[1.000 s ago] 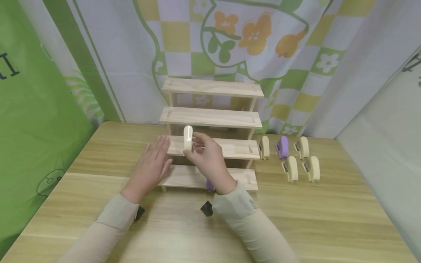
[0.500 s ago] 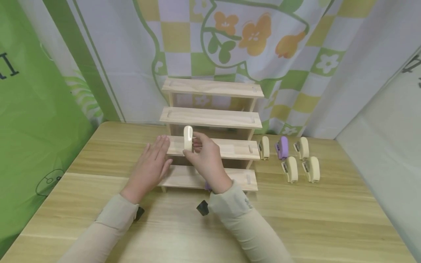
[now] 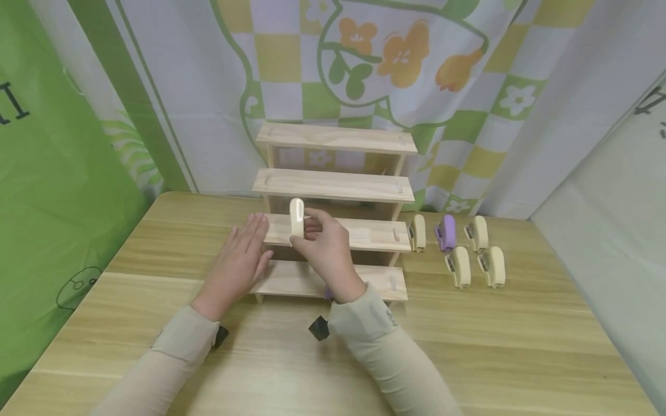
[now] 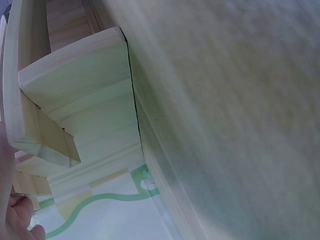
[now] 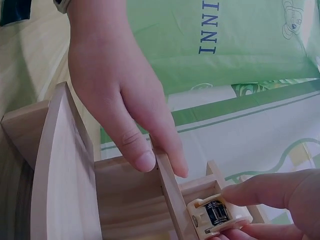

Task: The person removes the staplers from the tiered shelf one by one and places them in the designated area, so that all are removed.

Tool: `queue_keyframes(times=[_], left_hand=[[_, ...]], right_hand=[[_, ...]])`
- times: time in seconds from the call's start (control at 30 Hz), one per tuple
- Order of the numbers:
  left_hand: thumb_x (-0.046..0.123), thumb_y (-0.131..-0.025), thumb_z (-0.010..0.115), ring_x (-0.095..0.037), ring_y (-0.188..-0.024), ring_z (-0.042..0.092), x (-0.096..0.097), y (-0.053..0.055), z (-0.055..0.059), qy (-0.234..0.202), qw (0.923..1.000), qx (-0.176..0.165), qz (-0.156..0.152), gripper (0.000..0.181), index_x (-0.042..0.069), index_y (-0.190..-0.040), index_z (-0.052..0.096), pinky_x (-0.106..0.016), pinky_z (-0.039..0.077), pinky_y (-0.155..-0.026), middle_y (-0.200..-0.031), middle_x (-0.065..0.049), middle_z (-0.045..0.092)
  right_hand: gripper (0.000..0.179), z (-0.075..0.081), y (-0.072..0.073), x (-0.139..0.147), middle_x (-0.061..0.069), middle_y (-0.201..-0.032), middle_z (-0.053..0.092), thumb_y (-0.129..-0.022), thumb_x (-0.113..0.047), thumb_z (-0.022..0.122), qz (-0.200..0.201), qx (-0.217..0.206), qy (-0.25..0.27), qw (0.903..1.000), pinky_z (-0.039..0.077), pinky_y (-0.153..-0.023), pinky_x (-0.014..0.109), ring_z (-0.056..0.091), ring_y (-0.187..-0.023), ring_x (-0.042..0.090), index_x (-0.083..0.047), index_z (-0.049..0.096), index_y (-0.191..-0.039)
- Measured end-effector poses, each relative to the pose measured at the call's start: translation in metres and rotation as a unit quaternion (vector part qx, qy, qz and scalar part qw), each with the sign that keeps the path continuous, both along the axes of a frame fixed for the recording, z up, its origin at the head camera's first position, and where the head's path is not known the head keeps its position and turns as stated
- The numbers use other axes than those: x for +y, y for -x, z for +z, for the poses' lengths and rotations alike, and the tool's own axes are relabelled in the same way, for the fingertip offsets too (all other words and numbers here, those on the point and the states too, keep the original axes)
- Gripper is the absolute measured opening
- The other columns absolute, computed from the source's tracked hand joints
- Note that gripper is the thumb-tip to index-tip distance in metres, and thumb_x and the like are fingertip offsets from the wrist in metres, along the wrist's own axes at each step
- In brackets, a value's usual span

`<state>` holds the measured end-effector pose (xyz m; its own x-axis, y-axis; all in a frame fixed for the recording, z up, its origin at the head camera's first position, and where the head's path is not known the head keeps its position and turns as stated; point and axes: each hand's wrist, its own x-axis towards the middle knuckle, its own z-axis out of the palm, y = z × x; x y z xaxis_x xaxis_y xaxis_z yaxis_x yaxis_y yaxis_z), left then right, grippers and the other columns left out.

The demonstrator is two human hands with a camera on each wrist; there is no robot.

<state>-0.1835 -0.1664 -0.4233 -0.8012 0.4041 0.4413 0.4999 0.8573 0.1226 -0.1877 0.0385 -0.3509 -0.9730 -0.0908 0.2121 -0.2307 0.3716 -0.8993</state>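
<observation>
My right hand (image 3: 329,245) pinches a small cream stapler (image 3: 297,216) between thumb and fingers. It stands upright over the left part of the second step up (image 3: 372,234) of a pale wooden four-step rack. In the right wrist view, the cream stapler (image 5: 220,215) shows its dark metal inside, close against the step board. My left hand (image 3: 234,263) lies with fingers straight at the left end of that same step, thumb spread toward the lowest step (image 3: 281,278). A purple thing (image 3: 328,293) peeks out beside my right wrist at the lowest step's front, mostly hidden.
Right of the rack, cream staplers (image 3: 458,267) and one purple stapler (image 3: 446,233) stand in two short rows on the wooden table (image 3: 520,346). The two upper steps (image 3: 333,185) rise behind my hands. A patterned curtain (image 3: 281,92) hangs right behind the rack.
My right forearm and wrist have shifted slightly to the left. The cream stapler and my left hand stay in nearly the same place.
</observation>
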Motion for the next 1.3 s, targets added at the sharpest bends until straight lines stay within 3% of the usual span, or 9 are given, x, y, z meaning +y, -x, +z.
queue_keyframes(times=[0.43,0.9,1.3], left_hand=[[0.028,-0.105,0.053,-0.038,-0.151,0.024,0.0,0.001,-0.001,0.002,1.0,0.005,-0.002,0.068,-0.006,-0.156,0.025,-0.06,0.022,-0.122,-0.162,-0.024,0.026],[0.028,-0.105,0.051,-0.038,-0.151,0.025,0.0,-0.001,0.0,0.003,0.9999,0.01,-0.002,0.067,-0.007,-0.156,0.025,-0.06,0.024,-0.122,-0.162,-0.024,0.027],[0.029,-0.105,0.05,-0.038,-0.151,0.024,0.001,-0.001,0.001,0.009,0.9999,0.007,0.001,0.067,-0.007,-0.156,0.024,-0.06,0.024,-0.122,-0.162,-0.025,0.027]], right_hand=[[0.057,0.004,-0.008,0.01,0.016,-0.113,0.07,-0.079,0.001,0.082,-0.008,-0.009,0.035,0.9993,0.06,-0.088,0.026,0.07,-0.105,0.029,0.003,0.062,-0.133],[0.056,0.008,-0.02,0.045,0.015,-0.114,0.068,-0.077,0.006,0.08,-0.009,0.007,0.09,0.9959,0.059,-0.091,0.024,0.066,-0.11,0.027,0.001,0.064,-0.131],[0.056,0.004,-0.028,0.079,0.02,-0.117,0.066,-0.075,0.013,0.077,-0.027,0.032,0.092,0.9949,0.059,-0.088,0.024,0.066,-0.109,0.029,0.007,0.064,-0.129]])
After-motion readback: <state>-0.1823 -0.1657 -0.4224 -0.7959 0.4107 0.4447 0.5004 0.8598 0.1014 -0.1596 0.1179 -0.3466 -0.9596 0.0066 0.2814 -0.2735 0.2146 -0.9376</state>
